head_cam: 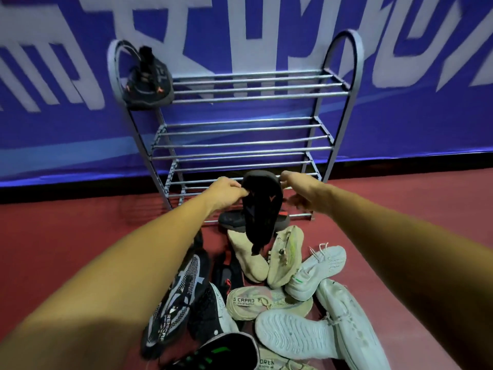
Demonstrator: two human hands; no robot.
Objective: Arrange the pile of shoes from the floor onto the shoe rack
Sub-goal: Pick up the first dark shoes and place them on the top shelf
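Observation:
A black shoe (262,209) hangs in the air in front of the grey metal shoe rack (240,129), above the pile. My left hand (226,192) pinches its left edge near the top. My right hand (298,192) holds its right edge, fingers curled. Another black shoe with orange marks (148,80) sits on the left end of the rack's top shelf. Below my arms lies the pile of shoes (266,289) on the floor: beige, white and black pairs, some upside down.
The rack stands against a blue banner wall (53,116) on a red floor (66,236). Its middle and lower shelves hold nothing. A dark shoe with a red tab (232,220) lies at the rack's foot, behind the held shoe.

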